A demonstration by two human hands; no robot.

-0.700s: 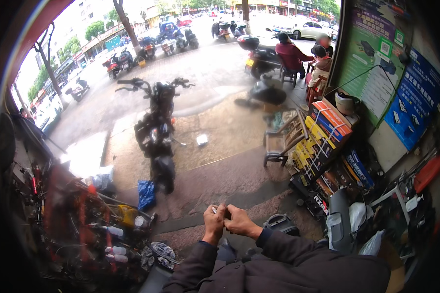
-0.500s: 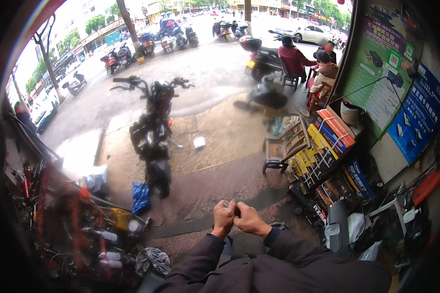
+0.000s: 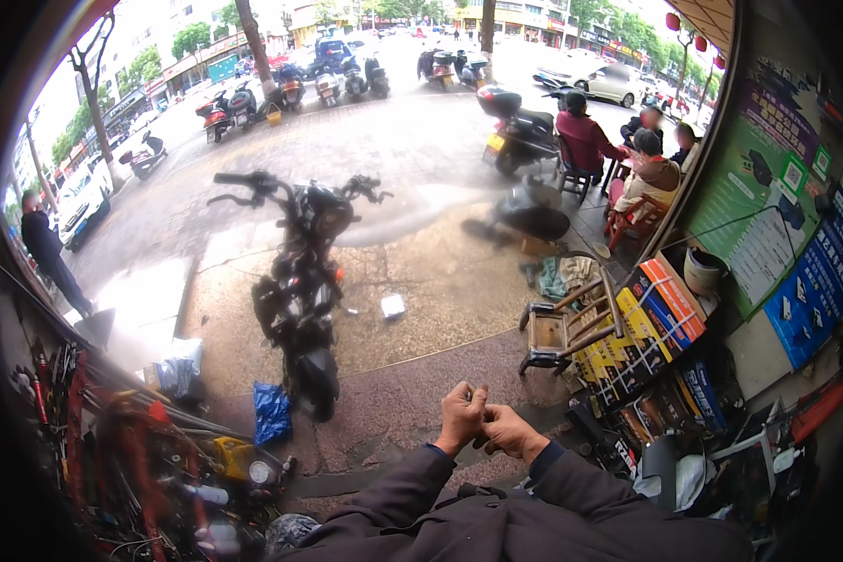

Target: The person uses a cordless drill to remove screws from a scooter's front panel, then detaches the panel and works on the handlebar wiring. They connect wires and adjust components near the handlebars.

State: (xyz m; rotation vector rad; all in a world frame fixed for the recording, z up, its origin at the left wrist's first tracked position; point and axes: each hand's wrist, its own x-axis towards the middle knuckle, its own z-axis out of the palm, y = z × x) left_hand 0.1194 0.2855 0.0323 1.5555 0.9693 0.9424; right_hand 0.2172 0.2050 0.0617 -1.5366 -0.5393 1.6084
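My left hand [image 3: 461, 417] and my right hand [image 3: 504, 431] meet low in the middle of the view, in front of my dark jacket. Both have their fingers curled. My left hand's thumb and fingertips pinch a small thing that is too tiny to name. My right hand sits just beside and below it, its fingers against the left hand and whatever they grip mostly hidden. Beyond them stands a black electric scooter [image 3: 314, 309] with its handlebar up, a blue plastic bag [image 3: 273, 412] by its rear, and a wooden chair [image 3: 545, 335] to the right.
Tools and parts [image 3: 131, 468] crowd the left side; stacked boxes [image 3: 660, 309] line the right, below posters [image 3: 749, 215]. Seated people [image 3: 581, 140] are outside at the right, a standing person [image 3: 42, 244] at the far left, and parked scooters [image 3: 290, 89] farther back.
The camera's view has swung, and both hands appear farther right, still together, with the right hand slightly lower beside the left. More of the standing person and the seated group now shows.
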